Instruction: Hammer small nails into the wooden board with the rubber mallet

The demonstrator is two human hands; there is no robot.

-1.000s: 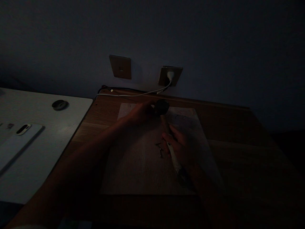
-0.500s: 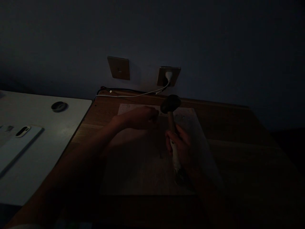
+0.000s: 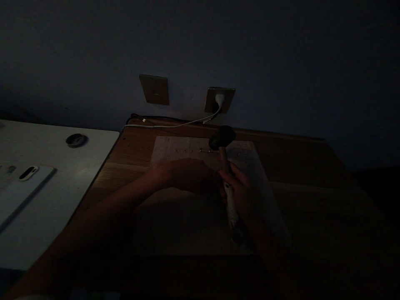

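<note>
My right hand (image 3: 240, 189) is wrapped round the handle of a mallet (image 3: 230, 200). Its dark head (image 3: 221, 137) points up and away, over the far part of a pale board (image 3: 168, 146). Just left of it, my left hand (image 3: 190, 173) hovers over the board with its fingers curled together, their tips in deep shadow close to my right fingers; what they hold, if anything, is hidden. Beyond my left hand, a few small metal pieces like nails or staples (image 3: 204, 151) stick up near the board's far edge, in line with several small dark marks.
The board lies on a brown wooden table (image 3: 312, 166) against the wall. White and black cables run along its back edge to a wall socket (image 3: 219, 100). A white table (image 3: 62, 200) on the left bears a round dark lid (image 3: 76, 140) and a pale flat case (image 3: 28, 191).
My left hand has drawn back towards me and slightly right, closer to my right hand, uncovering the small metal pieces. The mallet has stayed nearly still in my right hand.
</note>
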